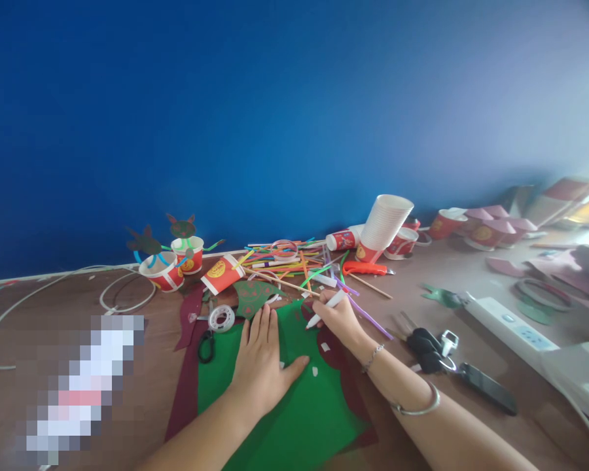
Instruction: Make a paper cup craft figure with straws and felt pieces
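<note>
My left hand lies flat on a sheet of green paper, fingers stretched out and the thumb spread. In my right hand is a white marker, pinched like a pen, its tip at or just above the sheet's upper right part. Maroon paper shows beneath the green sheet on both sides. Just past my left fingertips is a dark green cut piece with red marks. A white tape roll and dark-handled scissors lie at the sheet's upper left.
Behind are scattered coloured sticks, a red utility knife and a stack of paper cups. Cups with cut-out figures stand left. Keys and a white power strip lie right. A blue wall bounds the table.
</note>
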`<state>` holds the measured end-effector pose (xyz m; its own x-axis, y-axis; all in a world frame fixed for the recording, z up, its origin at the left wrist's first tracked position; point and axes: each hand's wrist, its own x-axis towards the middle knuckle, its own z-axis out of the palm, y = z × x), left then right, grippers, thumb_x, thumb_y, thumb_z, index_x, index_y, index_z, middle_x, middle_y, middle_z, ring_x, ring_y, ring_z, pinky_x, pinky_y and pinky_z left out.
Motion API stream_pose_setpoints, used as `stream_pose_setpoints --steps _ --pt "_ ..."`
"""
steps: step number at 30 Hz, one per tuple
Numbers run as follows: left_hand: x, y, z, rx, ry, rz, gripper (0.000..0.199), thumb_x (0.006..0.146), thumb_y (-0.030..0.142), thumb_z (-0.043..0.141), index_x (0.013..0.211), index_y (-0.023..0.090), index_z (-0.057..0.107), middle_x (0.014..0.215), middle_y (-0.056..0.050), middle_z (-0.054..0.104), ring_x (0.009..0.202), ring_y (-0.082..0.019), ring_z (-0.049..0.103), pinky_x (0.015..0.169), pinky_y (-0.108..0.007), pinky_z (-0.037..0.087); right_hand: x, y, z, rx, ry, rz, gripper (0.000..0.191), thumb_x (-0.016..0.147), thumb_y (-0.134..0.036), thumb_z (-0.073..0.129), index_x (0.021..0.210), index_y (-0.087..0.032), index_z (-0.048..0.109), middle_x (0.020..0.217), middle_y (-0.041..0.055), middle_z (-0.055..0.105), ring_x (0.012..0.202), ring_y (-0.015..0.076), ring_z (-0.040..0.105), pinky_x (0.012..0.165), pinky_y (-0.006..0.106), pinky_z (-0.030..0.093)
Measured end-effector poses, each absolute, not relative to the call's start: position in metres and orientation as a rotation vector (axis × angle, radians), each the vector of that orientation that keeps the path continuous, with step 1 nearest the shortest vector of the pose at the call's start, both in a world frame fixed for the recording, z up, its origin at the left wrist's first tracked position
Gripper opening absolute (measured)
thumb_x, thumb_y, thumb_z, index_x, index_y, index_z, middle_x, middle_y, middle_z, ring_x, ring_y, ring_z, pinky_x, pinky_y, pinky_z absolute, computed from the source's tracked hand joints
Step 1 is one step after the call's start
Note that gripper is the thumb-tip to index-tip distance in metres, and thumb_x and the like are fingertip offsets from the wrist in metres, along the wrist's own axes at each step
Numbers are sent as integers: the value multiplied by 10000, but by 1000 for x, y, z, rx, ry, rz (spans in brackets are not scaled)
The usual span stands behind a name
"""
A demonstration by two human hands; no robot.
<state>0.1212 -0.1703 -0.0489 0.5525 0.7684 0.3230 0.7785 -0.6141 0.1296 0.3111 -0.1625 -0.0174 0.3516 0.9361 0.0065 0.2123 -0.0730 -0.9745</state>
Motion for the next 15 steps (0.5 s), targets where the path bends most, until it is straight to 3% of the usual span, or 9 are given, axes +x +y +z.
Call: stream_pose_setpoints --steps 15 --pt "122 -171 -45 -2736 -1359 -505 911 812 713 344 1362 -13 368 1444 -252 343 1324 -373 355 1042 -528 337 312 -162 -17 -1564 -1121 846 226 589 -161 509 466 -218 329 336 -77 443 334 99 480 346 177 322"
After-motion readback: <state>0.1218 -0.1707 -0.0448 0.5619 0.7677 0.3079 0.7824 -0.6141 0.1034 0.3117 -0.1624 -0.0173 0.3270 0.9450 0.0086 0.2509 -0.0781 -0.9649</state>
